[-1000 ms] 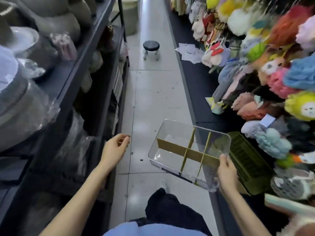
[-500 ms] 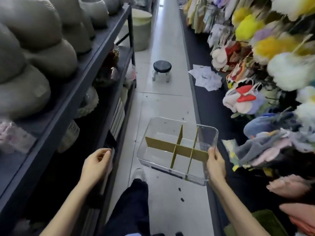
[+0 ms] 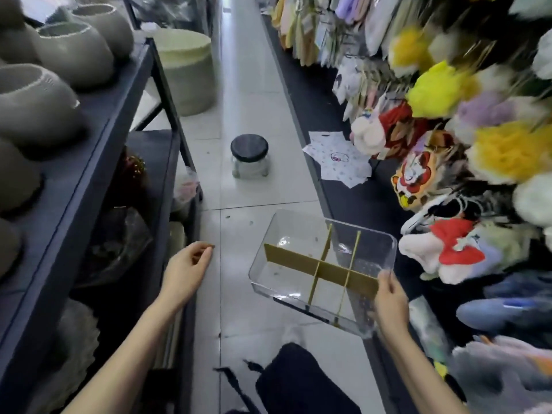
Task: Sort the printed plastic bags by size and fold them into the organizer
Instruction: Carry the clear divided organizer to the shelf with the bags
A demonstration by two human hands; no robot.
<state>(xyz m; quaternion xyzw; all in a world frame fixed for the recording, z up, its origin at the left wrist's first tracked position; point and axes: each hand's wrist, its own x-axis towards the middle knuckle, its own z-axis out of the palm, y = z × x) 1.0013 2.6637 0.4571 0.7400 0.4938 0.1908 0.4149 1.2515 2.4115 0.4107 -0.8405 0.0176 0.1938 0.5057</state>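
Head view: a long shop aisle with a shiny white tile floor (image 3: 254,85) runs straight ahead. The clear plastic organizer box with tan cardboard dividers (image 3: 301,231) is up in the air over the floor, low in the middle of the picture, and it tilts a little. The dividers cut it into six spaces, and all six have nothing in them.

The right hand (image 3: 391,303) grips the near right corner of the organizer box, with fingers curled on its rim. The left hand (image 3: 185,273) hangs in the air to the left of the box, apart from it. Its fingers are softly curled and it holds nothing.

The white printed plastic bags (image 3: 339,158) lie in a loose pile far behind the box, on the edge of a long black counter (image 3: 358,204) that runs along the box's right side. Bright fluffy toys (image 3: 442,88) hang over that counter.

A small round black-topped stool (image 3: 249,156) stands on the floor behind the box. To the left of the box is a dark metal shelf rack (image 3: 98,144) with round grey pots (image 3: 33,106) on top. A tall pale green basket (image 3: 185,70) sits far behind, past the rack. A dark trouser leg (image 3: 298,383) shows just below the box.
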